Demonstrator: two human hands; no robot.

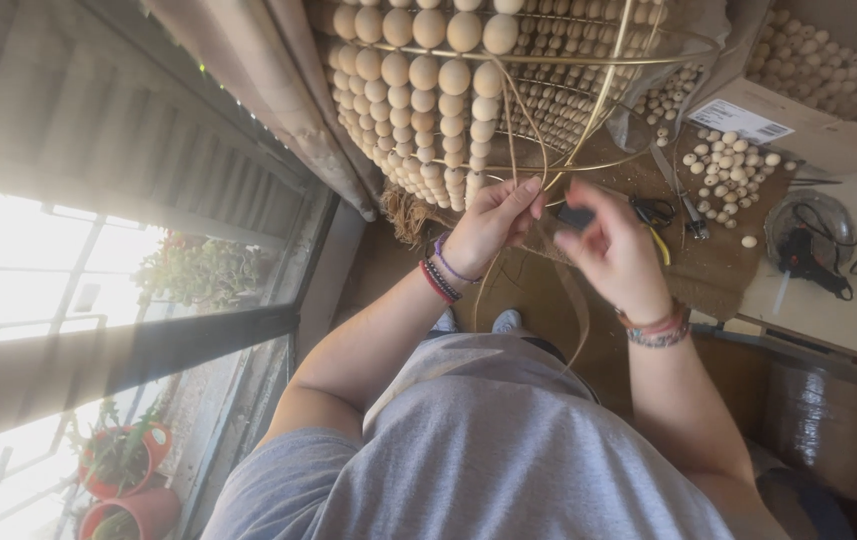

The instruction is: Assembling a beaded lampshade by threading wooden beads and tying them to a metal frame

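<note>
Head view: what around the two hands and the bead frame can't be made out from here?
- Dark thing in the right hand: motion blur and the fingers hide its shape.
- Where the raffia strands are tied: covered by the left hand.
- Wooden bead frame: its top is cut off by the upper edge.
- Scissors on the floor: partly behind the right hand.
- Outside the window: washed out by glare.

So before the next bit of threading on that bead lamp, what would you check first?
1. Left hand pinching the cord: ok.
2. Right hand holding a small dark thing: ok, what it is cannot tell.
3. Cord free of the brass ring frame: cannot tell.
4. Loose wooden beads nearby on the table: ok.
5. Scissors at hand: ok.
</note>
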